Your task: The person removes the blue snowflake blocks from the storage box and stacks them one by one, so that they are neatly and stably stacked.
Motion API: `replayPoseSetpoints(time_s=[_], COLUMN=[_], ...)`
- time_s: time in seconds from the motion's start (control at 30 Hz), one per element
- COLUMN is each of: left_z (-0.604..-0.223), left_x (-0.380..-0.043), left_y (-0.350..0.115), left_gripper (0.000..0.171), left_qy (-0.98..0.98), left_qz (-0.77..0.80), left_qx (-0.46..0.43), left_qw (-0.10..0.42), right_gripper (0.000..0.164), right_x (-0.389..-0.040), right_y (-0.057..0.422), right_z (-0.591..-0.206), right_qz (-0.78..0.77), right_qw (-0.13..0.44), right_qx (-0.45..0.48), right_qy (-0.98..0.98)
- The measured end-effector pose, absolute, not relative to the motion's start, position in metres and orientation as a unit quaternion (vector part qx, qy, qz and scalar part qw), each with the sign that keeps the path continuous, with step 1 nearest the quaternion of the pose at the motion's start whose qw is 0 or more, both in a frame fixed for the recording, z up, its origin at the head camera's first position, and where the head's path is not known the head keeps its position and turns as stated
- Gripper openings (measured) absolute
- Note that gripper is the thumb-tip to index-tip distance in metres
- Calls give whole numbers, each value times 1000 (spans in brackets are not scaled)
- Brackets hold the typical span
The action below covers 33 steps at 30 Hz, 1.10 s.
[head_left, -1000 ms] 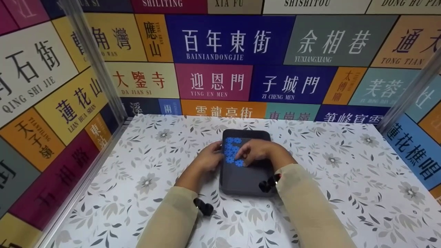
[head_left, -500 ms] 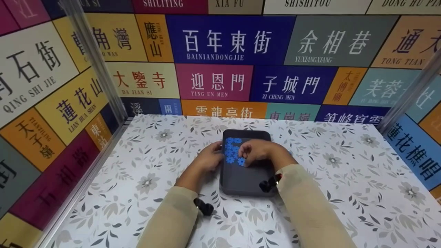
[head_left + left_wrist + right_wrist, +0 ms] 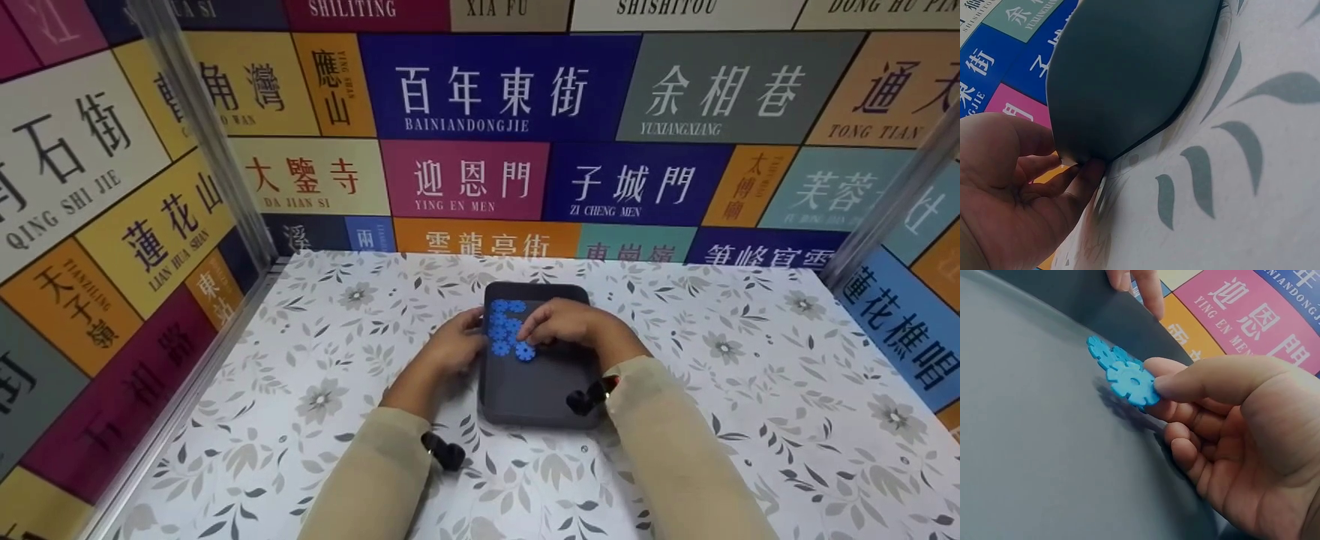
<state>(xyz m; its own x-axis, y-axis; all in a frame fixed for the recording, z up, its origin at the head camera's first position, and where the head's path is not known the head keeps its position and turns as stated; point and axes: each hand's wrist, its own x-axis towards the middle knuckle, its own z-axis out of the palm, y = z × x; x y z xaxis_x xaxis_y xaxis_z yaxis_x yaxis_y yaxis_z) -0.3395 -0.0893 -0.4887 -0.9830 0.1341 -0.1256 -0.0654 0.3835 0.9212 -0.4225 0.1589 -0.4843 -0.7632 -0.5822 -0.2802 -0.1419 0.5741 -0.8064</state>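
Observation:
Inside a dark grey tray [image 3: 536,394] my right hand [image 3: 566,324] pinches a blue notched plastic disc [image 3: 1131,384] between thumb and forefinger, the other fingers curled in. In the head view that disc sits at the lower right of several more blue discs [image 3: 502,326], which are clustered in the tray's upper left. The right wrist view shows another disc [image 3: 1098,350] just behind the held one. At the tray's left side my left hand [image 3: 1022,180] grips its wall, fingertips at the lower edge and forefinger partly hidden behind the wall.
The tray lies on a table with a white floral covering [image 3: 322,397]. Colourful panels [image 3: 502,86] with Chinese lettering stand behind and at both sides, with clear corner posts [image 3: 217,142]. A small black wrist camera [image 3: 446,452] sits at each cuff.
My right fingers have lifted slightly and straightened a little, so the held disc shows more fully, shifted slightly right. My left hand and the tray stay in place.

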Motion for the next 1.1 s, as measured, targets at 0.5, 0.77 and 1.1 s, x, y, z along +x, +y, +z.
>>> replayPoseSetpoints(time_s=[0.5,0.77,1.1], left_z=[-492,-494,-493], left_x=[-340,-342,-342], left_y=[-86,-87,-90], left_gripper=[65,65,65], left_qy=[823,817,829], left_qz=[559,568,551], left_qx=[9,14,14], left_qw=[101,99,94], right_gripper=[34,34,44], right_x=[-415,-395,-379], right_y=[165,185,222], right_z=[-472,-456,-461], right_qz=[-529,-621,-664], right_qw=[214,136,79], right_qx=[-176,-134,-95], right_qy=[802,761,738])
